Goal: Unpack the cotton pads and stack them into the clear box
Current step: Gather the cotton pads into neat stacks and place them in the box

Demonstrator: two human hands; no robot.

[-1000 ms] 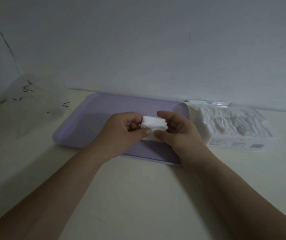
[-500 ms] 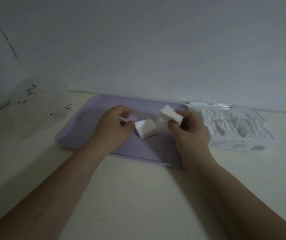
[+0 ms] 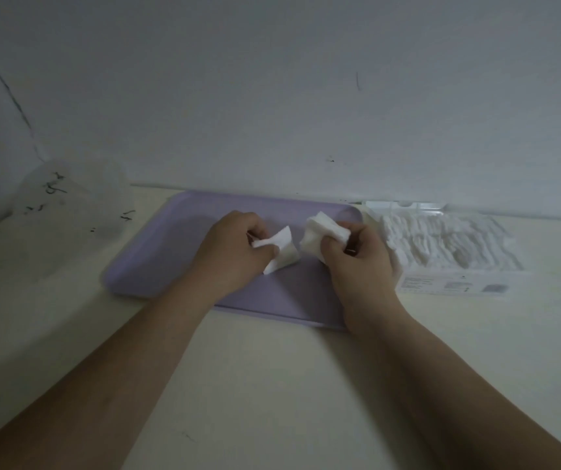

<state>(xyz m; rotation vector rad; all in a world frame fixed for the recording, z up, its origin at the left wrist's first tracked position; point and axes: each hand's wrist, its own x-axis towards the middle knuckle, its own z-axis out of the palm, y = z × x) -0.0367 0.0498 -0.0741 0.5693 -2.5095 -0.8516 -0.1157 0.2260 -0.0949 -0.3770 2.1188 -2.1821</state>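
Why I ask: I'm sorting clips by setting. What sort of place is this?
Probably a plain indoor work table against a marked bare wall; home or workroom is unclear. On it sit a lilac tray and a clear box of cotton pads.

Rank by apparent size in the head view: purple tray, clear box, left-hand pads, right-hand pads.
1. purple tray
2. clear box, clearly smaller
3. left-hand pads and right-hand pads: they look alike and fingers partly hide both, so no ranking between them
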